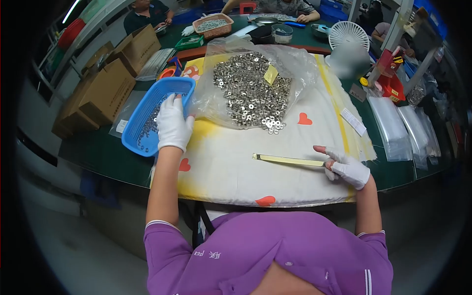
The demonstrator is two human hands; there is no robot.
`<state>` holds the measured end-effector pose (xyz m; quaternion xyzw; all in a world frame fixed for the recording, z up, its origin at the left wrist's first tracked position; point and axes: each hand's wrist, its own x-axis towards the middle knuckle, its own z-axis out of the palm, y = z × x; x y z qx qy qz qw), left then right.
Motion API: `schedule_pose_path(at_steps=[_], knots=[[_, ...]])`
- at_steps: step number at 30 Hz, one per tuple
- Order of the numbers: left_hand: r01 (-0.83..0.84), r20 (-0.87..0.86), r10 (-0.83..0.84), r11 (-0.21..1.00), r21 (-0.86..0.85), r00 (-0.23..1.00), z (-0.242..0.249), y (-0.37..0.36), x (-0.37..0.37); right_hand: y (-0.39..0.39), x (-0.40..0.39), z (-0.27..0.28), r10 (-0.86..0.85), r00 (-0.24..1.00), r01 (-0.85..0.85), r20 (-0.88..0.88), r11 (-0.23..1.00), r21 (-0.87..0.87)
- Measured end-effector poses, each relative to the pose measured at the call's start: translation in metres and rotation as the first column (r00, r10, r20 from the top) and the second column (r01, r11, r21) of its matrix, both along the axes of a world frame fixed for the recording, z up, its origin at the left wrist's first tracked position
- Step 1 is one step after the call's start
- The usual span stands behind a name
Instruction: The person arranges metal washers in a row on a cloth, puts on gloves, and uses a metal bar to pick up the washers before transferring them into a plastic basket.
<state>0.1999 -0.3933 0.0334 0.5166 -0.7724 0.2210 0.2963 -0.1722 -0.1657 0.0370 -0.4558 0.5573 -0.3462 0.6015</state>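
Head view: slim yellow tool (290, 161) is in the right hand (348, 169), over the near right part of the white cloth (236, 172), dark end pointing left. Right hand grips it by its right end at the thumb, index finger sticking out clear of it; can't tell if the tool touches the cloth. Left hand (173, 123) is back-up over the right side of the blue basket (136, 117), fingers reaching inside; fingertips partly hidden, so can't tell if it's gripping anything. Both hands gloved in white, bare fingertips showing on the right. Basket holds a scatter of small metal parts (147, 129), tilted at an angle left of the cloth's middle. Just right of it, a clear plastic bag (209, 107) lies open with a big heap of metal rings (250, 93), some spilled toward the near edge; yellow tag (271, 74) sits on the heap. Cloth has red hearts and yellow bands, spread on the green counter (110, 155). Further right: printed label strip (353, 122) on the cloth edge, flat clear bags (391, 128) beside it, red bin (392, 87) behind those. White fan (348, 36) at back right. Cardboard boxes (109, 92) on the left. Far side: pink basket (213, 27) of parts, clear tub (281, 34), co-worker (146, 17) seated at upper left.
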Motion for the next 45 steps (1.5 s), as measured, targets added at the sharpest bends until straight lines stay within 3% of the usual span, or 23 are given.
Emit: schedule_pose_path(at_steps=[1,2,4,6,7,9,10,12,15,17,18,21,24,26,30,32,34,36,37,39,40,42,45], knots=[[0.194,-0.101,-0.188,0.980,0.055,0.977,0.010,0.007,-0.012,-0.002,-0.009,-0.003,0.005,0.999,-0.004,-0.052,1.000,0.015],[0.202,-0.101,-0.195,0.977,0.064,0.976,0.006,0.009,-0.024,-0.003,-0.019,-0.005,0.015,0.994,-0.012,-0.109,0.999,0.030],[0.575,-0.360,-0.455,0.720,0.389,0.814,-0.005,0.012,-0.046,-0.004,-0.029,-0.001,0.011,0.979,0.008,-0.202,0.996,0.092],[0.565,-0.226,-0.520,0.715,0.412,0.824,-0.023,0.013,-0.073,-0.007,-0.038,-0.005,0.080,0.819,-0.030,-0.568,0.995,0.098],[0.568,-0.227,-0.523,0.714,0.410,0.822,-0.029,0.010,-0.082,-0.008,-0.037,-0.012,-0.082,0.585,-0.198,-0.807,0.951,-0.239],[0.418,-0.043,-0.430,0.843,0.338,0.902,-0.037,0.002,-0.096,-0.018,-0.015,0.007,-0.147,0.532,-0.096,-0.834,0.968,-0.233],[0.425,-0.049,-0.436,0.837,0.345,0.899,-0.040,0.000,-0.100,-0.026,0.002,0.019,-0.204,0.473,0.003,-0.857,0.973,-0.230],[0.313,0.011,-0.341,0.875,0.369,0.940,-0.047,-0.003,-0.104,-0.042,0.018,0.013,-0.150,0.593,-0.171,-0.791,0.937,-0.306],[0.448,-0.086,-0.440,0.879,0.164,0.894,-0.060,-0.004,-0.093,-0.064,0.043,0.005,-0.060,0.583,-0.336,-0.811,0.890,-0.307],[0.578,-0.192,-0.559,0.814,0.054,0.806,-0.047,0.009,-0.086,-0.083,0.052,-0.004,-0.096,0.583,-0.300,-0.807,0.898,-0.323],[0.577,-0.190,-0.558,0.814,0.059,0.807,-0.045,0.018,-0.083,-0.094,0.056,-0.008,-0.139,0.585,-0.258,-0.799,0.902,-0.346],[0.505,-0.221,-0.454,0.782,0.366,0.863,-0.048,0.046,-0.084,-0.123,0.067,-0.015,-0.201,0.507,-0.236,-0.838,0.903,-0.360],[0.453,-0.214,-0.401,0.824,0.341,0.891,-0.051,0.051,-0.088,-0.140,0.078,-0.028,-0.215,0.480,-0.235,-0.851,0.902,-0.361],[0.511,-0.266,-0.443,0.801,0.310,0.856,-0.058,0.046,-0.087,-0.142,0.087,-0.027,-0.202,0.475,-0.199,-0.857,0.924,-0.327],[0.622,-0.354,-0.516,0.702,0.348,0.780,-0.063,0.038,-0.078,-0.142,0.100,-0.043,-0.216,0.546,-0.259,-0.809,0.876,-0.408],[0.633,-0.385,-0.508,0.680,0.371,0.771,-0.066,0.039,-0.076,-0.141,0.106,-0.044,-0.184,0.651,-0.274,-0.736,0.847,-0.455],[0.659,-0.488,-0.449,0.589,0.469,0.749,-0.064,0.043,-0.074,-0.138,0.104,-0.040,-0.124,0.674,-0.308,-0.729,0.849,-0.429],[0.658,-0.487,-0.451,0.607,0.446,0.747,-0.059,0.055,-0.071,-0.134,0.094,-0.045,-0.065,0.862,-0.210,-0.502,0.857,-0.471],[0.657,-0.487,-0.455,0.625,0.422,0.745,-0.056,0.060,-0.069,-0.129,0.086,-0.039,-0.063,0.863,-0.210,-0.501,0.857,-0.471],[0.613,-0.382,-0.481,0.661,0.432,0.789,-0.049,0.067,-0.069,-0.117,0.068,-0.020,-0.082,0.701,-0.240,-0.709,0.908,-0.343],[0.571,-0.275,-0.502,0.697,0.433,0.820,-0.047,0.070,-0.070,-0.111,0.061,-0.011,-0.076,0.702,-0.242,-0.708,0.909,-0.339],[0.593,-0.249,-0.544,0.669,0.447,0.801,-0.046,0.071,-0.080,-0.101,0.054,0.001,0.232,0.478,-0.465,-0.847,0.885,-0.020],[0.595,-0.138,-0.619,0.633,0.495,0.774,-0.048,0.080,-0.094,-0.093,0.065,-0.004,0.277,0.488,-0.483,-0.828,0.876,0.009]])
